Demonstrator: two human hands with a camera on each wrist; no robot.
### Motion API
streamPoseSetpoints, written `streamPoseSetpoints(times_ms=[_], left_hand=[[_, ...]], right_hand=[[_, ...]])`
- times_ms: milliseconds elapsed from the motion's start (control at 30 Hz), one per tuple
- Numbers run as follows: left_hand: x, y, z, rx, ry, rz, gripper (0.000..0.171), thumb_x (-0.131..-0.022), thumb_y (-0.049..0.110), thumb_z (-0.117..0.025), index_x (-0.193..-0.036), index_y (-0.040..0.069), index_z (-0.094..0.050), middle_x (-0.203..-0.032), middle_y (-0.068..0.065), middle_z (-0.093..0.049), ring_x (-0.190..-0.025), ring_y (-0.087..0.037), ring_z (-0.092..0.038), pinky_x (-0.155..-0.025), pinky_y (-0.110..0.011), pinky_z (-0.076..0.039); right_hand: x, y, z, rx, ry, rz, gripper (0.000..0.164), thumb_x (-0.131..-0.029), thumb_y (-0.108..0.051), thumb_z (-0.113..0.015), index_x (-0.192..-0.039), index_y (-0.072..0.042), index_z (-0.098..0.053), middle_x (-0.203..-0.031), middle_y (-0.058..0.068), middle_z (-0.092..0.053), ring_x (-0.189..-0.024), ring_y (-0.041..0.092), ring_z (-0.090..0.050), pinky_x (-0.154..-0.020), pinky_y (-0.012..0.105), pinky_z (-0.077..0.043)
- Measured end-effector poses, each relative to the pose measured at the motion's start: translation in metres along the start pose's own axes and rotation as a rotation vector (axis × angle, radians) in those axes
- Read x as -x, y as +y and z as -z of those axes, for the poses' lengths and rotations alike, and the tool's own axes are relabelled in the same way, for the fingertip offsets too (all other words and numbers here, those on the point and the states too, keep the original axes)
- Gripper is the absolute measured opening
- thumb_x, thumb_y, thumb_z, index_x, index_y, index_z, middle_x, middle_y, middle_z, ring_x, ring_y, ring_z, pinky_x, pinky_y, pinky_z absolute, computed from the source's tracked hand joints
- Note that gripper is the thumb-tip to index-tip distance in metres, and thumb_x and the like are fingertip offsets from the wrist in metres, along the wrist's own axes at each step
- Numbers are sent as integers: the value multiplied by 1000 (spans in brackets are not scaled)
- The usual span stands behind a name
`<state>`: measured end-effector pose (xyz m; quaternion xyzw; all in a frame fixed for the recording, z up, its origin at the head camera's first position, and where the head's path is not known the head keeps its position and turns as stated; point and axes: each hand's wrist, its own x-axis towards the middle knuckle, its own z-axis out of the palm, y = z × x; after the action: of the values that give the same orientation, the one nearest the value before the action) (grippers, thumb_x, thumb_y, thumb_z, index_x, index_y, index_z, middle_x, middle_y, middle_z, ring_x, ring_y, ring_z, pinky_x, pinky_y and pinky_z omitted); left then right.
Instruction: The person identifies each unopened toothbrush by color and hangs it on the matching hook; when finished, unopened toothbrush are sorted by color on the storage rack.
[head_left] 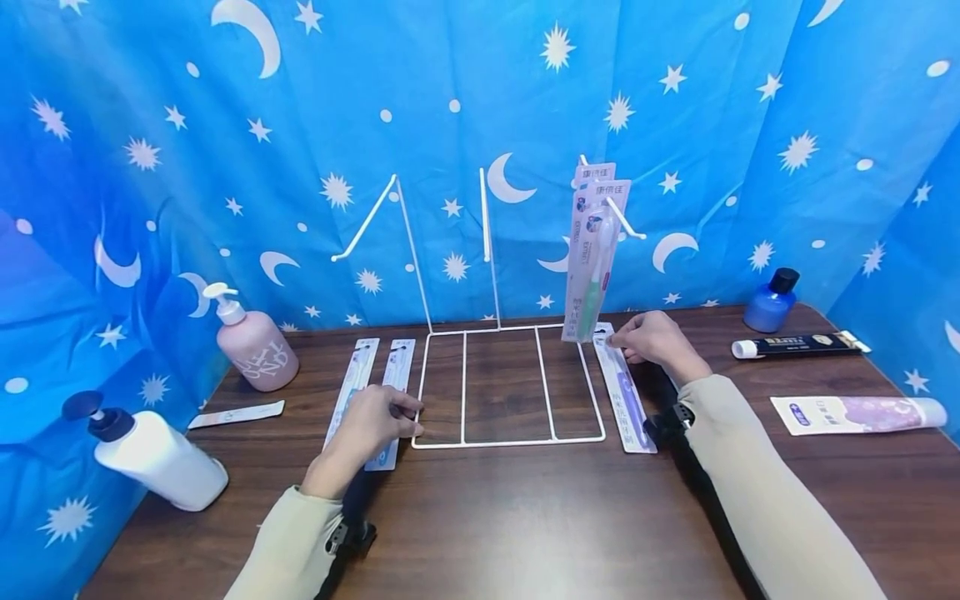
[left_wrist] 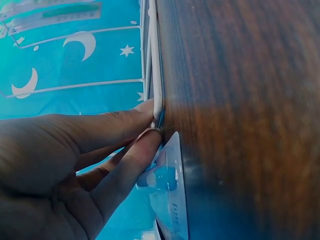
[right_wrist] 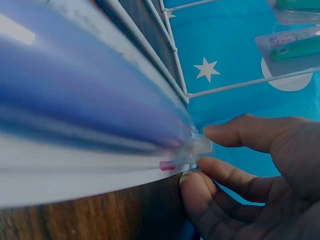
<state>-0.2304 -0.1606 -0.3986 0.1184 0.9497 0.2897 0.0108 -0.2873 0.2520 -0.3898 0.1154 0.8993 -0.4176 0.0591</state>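
A white wire display rack (head_left: pixel 506 442) stands mid-table. Thumb and forefinger of my left hand (head_left: pixel 375 423) pinch its front left corner, the white wire (left_wrist: pixel 157 95) running between the fingertips. To the rack's right lies a packaged purple toothbrush (head_left: pixel 626 396). My right hand (head_left: pixel 654 340) holds that package's far end, thumb and forefinger on either side of its clear tip (right_wrist: pixel 202 145). Two packaged toothbrushes, one with a green handle (head_left: pixel 590 304), hang from the rack's right hook. A packaged blue toothbrush (head_left: pixel 401 358) and another package (head_left: pixel 360 362) lie left of the rack, partly hidden by my left hand.
At left stand a pink pump bottle (head_left: pixel 258 350) and a tilted-looking white pump bottle (head_left: pixel 161 458), with a small white packet (head_left: pixel 236 414) nearby. To the right are a blue bottle (head_left: pixel 770 304), a black toothpaste tube (head_left: pixel 798 345) and a pink-and-white tube (head_left: pixel 862 415). A blue starry curtain (head_left: pixel 450 75) hangs behind.
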Motion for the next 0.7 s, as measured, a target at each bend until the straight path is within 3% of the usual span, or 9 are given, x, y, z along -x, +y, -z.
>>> streamPoseSetpoints(times_ms=[167,300,467,700], left_hand=[[-1,0,-1,0,11,-7,25,-72,7,-84,-96,8,-77,-74,4,-65,-67,-12,-55,-63,-30,-46],[0,0,-1,-1,11,-3,25,-72,7,-84,-96,8,-77,-76,3,-65,-67,-12,-55,-63,-30,-46],[0,1,-1,0,4,2,25,-73,7,-84,-96,8,-77,-76,3,-65,-67,-11,-56,-62,-29,-46],[0,2,1,-16,1,-2,25,-73,8,-84,-96,8,-77,-75,4,-64,-67,-11,-55,-62,-29,-46]], right_hand=[[0,1,7,-73,-22,-9,37,-90,-20,-65,-111,9,-59,-110,23,-61,-86,23,-67,-78,35,-54],[5,-4,18,-199,-39,-20,42,-92,-21,-61,-119,10,-52,-118,24,-57,-99,28,-63,-86,38,-51],[18,-12,40,-286,11,-37,49,-95,-30,-59,-128,4,-47,-128,24,-51,-113,35,-56,-96,48,-44],[39,-21,65,-236,107,82,64,-90,-42,-67,-134,0,-47,-130,22,-52,-109,34,-61,-96,49,-43]])
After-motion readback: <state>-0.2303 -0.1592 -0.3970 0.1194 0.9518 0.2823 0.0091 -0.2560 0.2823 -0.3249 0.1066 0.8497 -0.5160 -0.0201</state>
